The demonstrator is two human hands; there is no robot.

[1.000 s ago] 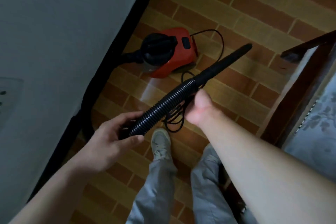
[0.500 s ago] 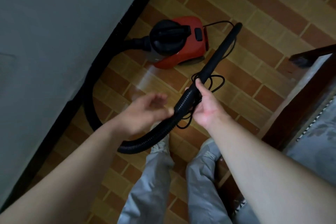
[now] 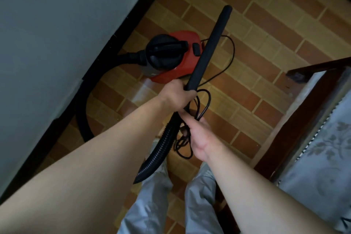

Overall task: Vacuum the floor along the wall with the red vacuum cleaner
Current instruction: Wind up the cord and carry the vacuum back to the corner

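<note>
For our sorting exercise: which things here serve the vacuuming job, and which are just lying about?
Job: red vacuum cleaner; nozzle, gripped by left hand; hose, held by right hand; cord; floor; wall.
Lying about: wooden frame; patterned cushion.

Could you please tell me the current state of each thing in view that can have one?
red vacuum cleaner: standing on the floor by the wall
hose: attached to the cleaner, curved along the wall
nozzle tube: held, tip pointing away
power cord: loose, partly in loops
left hand: grips the nozzle tube's near end
right hand: holds the power cord loops
</note>
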